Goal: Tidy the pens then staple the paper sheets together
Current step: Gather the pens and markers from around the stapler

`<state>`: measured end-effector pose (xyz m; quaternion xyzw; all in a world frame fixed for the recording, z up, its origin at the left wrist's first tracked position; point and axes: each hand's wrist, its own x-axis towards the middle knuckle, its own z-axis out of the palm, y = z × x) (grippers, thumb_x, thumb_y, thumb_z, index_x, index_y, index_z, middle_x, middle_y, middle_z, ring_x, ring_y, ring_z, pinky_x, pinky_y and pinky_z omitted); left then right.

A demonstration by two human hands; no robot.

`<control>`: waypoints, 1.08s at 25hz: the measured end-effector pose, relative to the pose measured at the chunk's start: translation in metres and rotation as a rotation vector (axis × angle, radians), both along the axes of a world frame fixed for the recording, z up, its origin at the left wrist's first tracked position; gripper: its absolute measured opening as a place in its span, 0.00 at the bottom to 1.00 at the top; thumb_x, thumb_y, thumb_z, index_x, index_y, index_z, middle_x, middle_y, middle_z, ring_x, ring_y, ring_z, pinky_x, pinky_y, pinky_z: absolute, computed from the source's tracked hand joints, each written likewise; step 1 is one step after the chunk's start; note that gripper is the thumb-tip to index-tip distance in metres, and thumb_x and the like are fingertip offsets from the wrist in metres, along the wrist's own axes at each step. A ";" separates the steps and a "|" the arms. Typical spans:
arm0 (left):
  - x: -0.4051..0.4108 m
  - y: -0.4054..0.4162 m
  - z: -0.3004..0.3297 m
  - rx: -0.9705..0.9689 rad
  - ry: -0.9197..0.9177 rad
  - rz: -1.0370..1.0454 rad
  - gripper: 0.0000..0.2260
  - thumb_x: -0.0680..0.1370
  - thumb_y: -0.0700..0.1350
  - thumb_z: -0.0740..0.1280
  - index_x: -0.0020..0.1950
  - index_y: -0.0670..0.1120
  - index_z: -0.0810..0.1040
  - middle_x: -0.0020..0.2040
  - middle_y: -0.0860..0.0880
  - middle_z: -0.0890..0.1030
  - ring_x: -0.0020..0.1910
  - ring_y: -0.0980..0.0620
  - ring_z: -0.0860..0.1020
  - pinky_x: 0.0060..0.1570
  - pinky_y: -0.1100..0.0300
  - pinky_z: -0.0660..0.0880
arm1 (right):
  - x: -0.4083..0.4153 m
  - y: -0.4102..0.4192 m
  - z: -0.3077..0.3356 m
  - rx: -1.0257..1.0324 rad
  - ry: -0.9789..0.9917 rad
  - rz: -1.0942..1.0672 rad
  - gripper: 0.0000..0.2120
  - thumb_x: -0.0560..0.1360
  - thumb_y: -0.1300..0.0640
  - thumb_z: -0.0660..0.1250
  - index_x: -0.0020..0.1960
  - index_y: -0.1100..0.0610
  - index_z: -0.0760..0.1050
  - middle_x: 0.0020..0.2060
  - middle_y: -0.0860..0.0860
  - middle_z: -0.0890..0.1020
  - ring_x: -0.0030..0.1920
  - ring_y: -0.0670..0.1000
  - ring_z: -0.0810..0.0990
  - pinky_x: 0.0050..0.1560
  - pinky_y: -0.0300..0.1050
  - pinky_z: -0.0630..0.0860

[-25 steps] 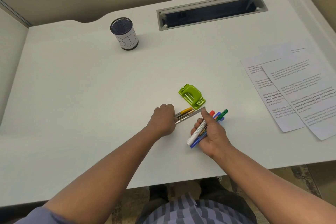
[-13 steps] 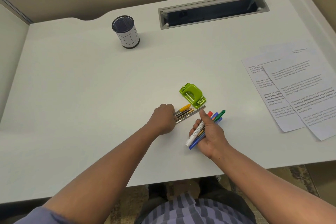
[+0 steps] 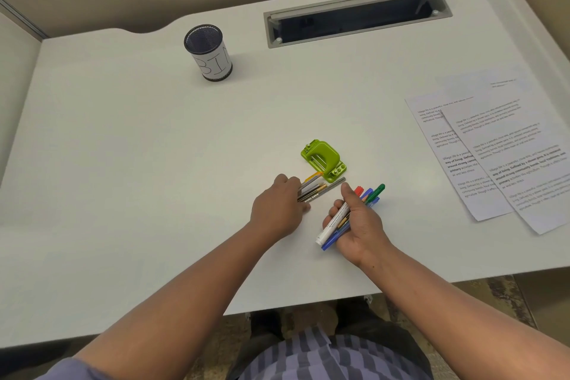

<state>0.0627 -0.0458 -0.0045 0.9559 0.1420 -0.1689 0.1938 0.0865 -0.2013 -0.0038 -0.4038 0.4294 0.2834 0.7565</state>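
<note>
On the white desk point(image 3: 123, 163), the left hand point(image 3: 277, 210) curls its fingers over a cluster of grey and yellow pens point(image 3: 317, 190) beside the lime-green stapler point(image 3: 324, 160). The right hand point(image 3: 357, 225) grips a bundle of coloured marker pens point(image 3: 367, 196). Printed paper sheets point(image 3: 499, 148) lie far right.

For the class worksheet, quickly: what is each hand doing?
Left hand: grips the pens on the desk.
Right hand: holds a bundle of markers.

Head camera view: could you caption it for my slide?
Both hands gather pens: left hand grips grey ones beside the green stapler, right hand holds coloured markers.
</note>
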 end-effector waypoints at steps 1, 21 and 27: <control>0.000 0.000 -0.002 -0.008 0.022 0.014 0.13 0.78 0.55 0.68 0.55 0.48 0.72 0.55 0.48 0.74 0.47 0.44 0.78 0.40 0.53 0.71 | 0.000 0.000 0.000 0.002 0.002 -0.002 0.14 0.70 0.48 0.79 0.44 0.57 0.80 0.32 0.52 0.81 0.30 0.50 0.79 0.37 0.46 0.80; -0.006 -0.013 0.058 -0.546 0.115 0.184 0.09 0.85 0.49 0.58 0.53 0.46 0.73 0.47 0.45 0.79 0.46 0.47 0.79 0.38 0.54 0.74 | -0.004 0.019 0.004 0.220 -0.021 0.136 0.15 0.80 0.49 0.66 0.46 0.55 0.87 0.49 0.57 0.88 0.45 0.60 0.88 0.55 0.65 0.79; -0.019 -0.023 0.051 -0.436 -0.044 0.160 0.07 0.83 0.43 0.58 0.58 0.43 0.70 0.54 0.42 0.75 0.50 0.42 0.77 0.49 0.45 0.76 | -0.005 0.039 0.018 0.303 -0.025 0.088 0.21 0.77 0.39 0.67 0.49 0.57 0.86 0.46 0.55 0.88 0.46 0.54 0.88 0.42 0.50 0.84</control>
